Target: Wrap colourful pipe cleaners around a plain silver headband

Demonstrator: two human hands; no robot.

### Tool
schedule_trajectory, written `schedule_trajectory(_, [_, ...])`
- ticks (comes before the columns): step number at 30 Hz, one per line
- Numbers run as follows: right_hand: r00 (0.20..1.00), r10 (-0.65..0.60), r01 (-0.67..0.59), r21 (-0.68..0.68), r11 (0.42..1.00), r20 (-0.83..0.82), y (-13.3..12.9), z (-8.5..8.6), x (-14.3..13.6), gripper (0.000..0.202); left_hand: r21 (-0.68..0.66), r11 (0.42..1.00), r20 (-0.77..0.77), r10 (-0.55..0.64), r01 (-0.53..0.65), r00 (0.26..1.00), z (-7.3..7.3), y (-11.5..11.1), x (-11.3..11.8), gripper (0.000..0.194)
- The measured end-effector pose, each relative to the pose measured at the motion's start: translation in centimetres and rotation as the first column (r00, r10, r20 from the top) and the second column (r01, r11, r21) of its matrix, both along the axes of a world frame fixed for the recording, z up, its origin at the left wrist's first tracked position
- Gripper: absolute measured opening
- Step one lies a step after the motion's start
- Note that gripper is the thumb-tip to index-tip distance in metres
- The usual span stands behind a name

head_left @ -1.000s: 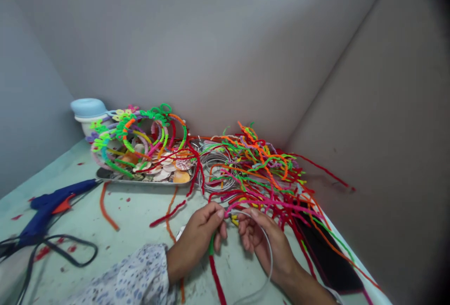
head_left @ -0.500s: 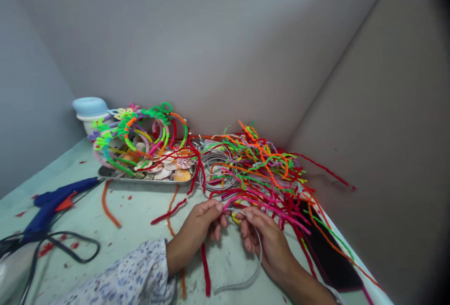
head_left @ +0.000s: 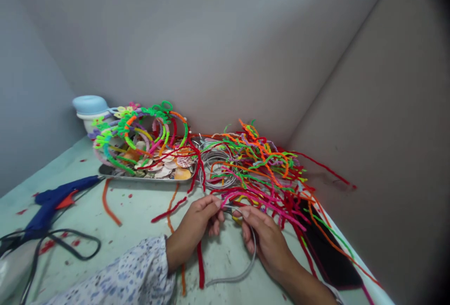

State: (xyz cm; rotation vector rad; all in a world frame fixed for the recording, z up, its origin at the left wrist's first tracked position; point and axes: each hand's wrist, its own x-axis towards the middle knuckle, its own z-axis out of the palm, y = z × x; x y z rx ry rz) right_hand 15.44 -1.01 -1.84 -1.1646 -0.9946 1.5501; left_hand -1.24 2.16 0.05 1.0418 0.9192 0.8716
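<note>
My left hand (head_left: 204, 218) pinches the end of a pink pipe cleaner (head_left: 253, 197) together with the tip of a grey wire (head_left: 242, 274). A little to the right, my right hand (head_left: 262, 234) grips the same wire between thumb and forefinger. From there the wire bends down and curls left, its free end just over the table. The pink pipe cleaner trails rightward behind my right hand. Just beyond my fingers lies a tool with yellow and red on it, mostly hidden by my hands.
Heaped pipe cleaners (head_left: 267, 159) and a coil of grey wire (head_left: 202, 173) lie at the back. Left of them a metal tray (head_left: 168, 180) holds seashells and pipe-cleaner hoops. A blue glue gun (head_left: 49, 211), a blue-lidded container (head_left: 90, 105) and a dark flat object (head_left: 333, 258) are around.
Both hands have shifted slightly left. The wire's loose lower end has swung a little left and up, and the pink pipe cleaner has moved slightly with my left hand.
</note>
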Motion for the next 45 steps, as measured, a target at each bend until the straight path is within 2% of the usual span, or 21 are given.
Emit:
schedule_trajectory(4, [0.999, 0.002, -0.001, -0.025, 1.000, 0.034, 0.11, 0.11, 0.02, 0.033, 0.021, 1.000, -0.033, 0.007, -0.007, 0.999, -0.16, 0.10, -0.08, 0.024])
schedule_trajectory(14, [1.000, 0.005, -0.005, -0.034, 0.999, -0.005, 0.08, 0.02, 0.13, 0.037, 0.048, 0.999, -0.055, 0.021, -0.018, 0.998, -0.21, 0.11, -0.11, 0.023])
schedule_trajectory(24, [1.000, -0.015, 0.017, -0.066, 0.998, 0.016, 0.18, 0.31, -0.10, 0.037, 0.129, 0.992, -0.119, 0.027, -0.012, 0.993, -0.72, -0.06, -0.23, 0.031])
schedule_trajectory(28, [1.000, -0.023, 0.024, -0.057, 0.998, 0.013, 0.18, 0.25, -0.12, 0.037, 0.108, 0.994, -0.113, 0.033, -0.020, 0.993, -0.67, -0.06, -0.11, 0.030])
schedule_trajectory(35, [1.000, -0.016, 0.018, -0.052, 0.999, 0.027, 0.19, 0.24, -0.13, 0.038, 0.050, 0.998, -0.026, 0.028, -0.026, 0.999, -0.55, -0.05, -0.03, 0.018])
schedule_trajectory(45, [0.999, -0.022, 0.024, -0.057, 0.998, 0.039, 0.20, 0.33, -0.25, 0.036, 0.072, 0.997, -0.044, 0.039, -0.036, 0.998, -0.53, -0.09, -0.09, 0.015])
